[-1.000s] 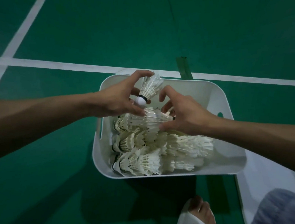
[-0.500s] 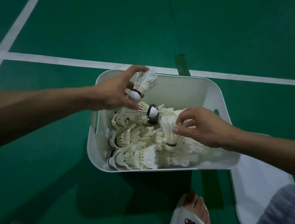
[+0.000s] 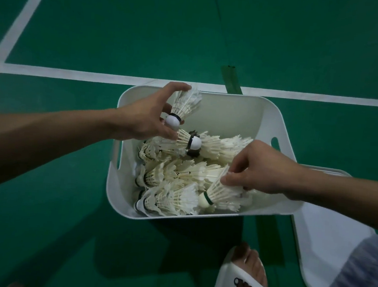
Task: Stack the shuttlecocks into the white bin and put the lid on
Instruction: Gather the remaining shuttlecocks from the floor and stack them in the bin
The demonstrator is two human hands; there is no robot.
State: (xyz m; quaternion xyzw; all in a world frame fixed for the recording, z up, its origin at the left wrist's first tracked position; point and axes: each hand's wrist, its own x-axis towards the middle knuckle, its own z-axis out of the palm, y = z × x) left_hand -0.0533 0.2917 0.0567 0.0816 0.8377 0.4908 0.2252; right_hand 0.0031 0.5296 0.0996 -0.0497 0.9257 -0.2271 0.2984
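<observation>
Bin (image 3: pixel 273 118): smooth matt white plastic. Shuttlecocks (image 3: pixel 179 197): white feather skirts, smooth rounded cork-like bases. Lid (image 3: pixel 324 244): same smooth white plastic. Floor (image 3: pixel 124 29): matt green, painted white lines. Slipper (image 3: pixel 240 285): smooth white

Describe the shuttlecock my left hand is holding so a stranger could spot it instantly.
Start at the white bin on the green court. At its far left corner, the left hand holds one shuttlecock. Unlike the pile lying inside, it is raised, cork down, feathers up.

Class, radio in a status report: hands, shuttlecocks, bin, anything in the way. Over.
Left hand grips one shuttlecock over the bin. Right hand pinches a second shuttlecock on the pile. Lid off, on the floor beside the bin. Nothing blocking.
</observation>
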